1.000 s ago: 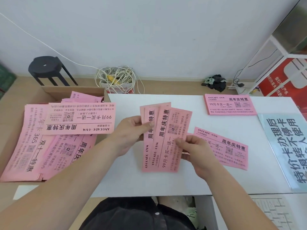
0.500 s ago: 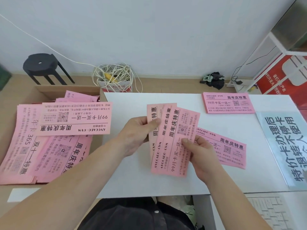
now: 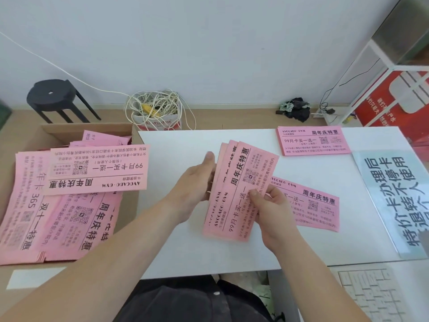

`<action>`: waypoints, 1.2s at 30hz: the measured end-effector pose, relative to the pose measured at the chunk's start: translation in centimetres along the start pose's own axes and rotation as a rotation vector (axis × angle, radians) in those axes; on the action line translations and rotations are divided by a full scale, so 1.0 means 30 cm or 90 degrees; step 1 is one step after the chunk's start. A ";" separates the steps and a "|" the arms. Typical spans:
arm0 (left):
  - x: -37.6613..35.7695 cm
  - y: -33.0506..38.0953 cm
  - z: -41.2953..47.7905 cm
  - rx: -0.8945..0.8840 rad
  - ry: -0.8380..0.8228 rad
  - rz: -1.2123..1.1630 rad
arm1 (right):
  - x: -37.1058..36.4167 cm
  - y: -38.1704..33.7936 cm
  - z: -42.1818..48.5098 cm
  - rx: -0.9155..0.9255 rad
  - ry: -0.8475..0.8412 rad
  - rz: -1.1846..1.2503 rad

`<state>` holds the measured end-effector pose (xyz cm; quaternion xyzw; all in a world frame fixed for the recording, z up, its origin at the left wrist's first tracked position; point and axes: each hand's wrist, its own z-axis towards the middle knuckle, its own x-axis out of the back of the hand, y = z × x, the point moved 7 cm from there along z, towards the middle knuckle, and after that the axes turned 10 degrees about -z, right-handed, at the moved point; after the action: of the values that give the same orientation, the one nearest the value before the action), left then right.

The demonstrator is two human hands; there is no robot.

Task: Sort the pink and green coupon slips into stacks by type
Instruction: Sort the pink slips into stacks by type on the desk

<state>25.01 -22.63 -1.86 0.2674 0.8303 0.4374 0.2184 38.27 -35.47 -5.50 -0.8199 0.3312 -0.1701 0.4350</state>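
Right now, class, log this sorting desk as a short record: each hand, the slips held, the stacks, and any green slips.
Left hand: holds the fan of pink slips
Right hand: pinches the front slip
Near stack: pink, on the white table
Far stack: pink, near the table's back edge
Box pile: pink slips in the cardboard box, left
Green slips: none visible

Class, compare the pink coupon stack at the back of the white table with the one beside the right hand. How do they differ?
The back stack lies square to the table edge; the near stack lies slanted. The back stack shows whole; the right hand and held slips partly cover the near stack. Both are pink, same heading.
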 end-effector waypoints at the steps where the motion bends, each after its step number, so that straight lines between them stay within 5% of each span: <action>1: -0.002 -0.006 -0.008 -0.014 0.004 0.046 | -0.005 -0.003 -0.003 0.005 0.002 0.011; 5: -0.005 -0.013 -0.006 -0.065 -0.005 0.215 | 0.004 -0.026 0.004 0.044 -0.005 -0.121; 9: 0.041 0.040 0.045 -0.067 -0.032 0.520 | 0.185 -0.145 0.090 0.180 0.123 -0.652; 13: 0.071 0.038 0.142 -0.034 -0.034 0.763 | 0.313 -0.153 0.186 0.073 0.018 -1.004; 23: 0.142 -0.021 0.152 -0.060 0.101 0.651 | 0.315 -0.131 0.175 0.118 -0.040 -1.048; 36: 0.284 -0.060 0.087 0.009 0.017 0.715 | 0.293 -0.121 0.166 0.072 0.048 -1.083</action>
<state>19.63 -16.49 -5.83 0.6640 0.5663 0.4846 -0.0605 48.87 -37.09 -5.39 -0.7603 -0.3922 -0.4824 0.1882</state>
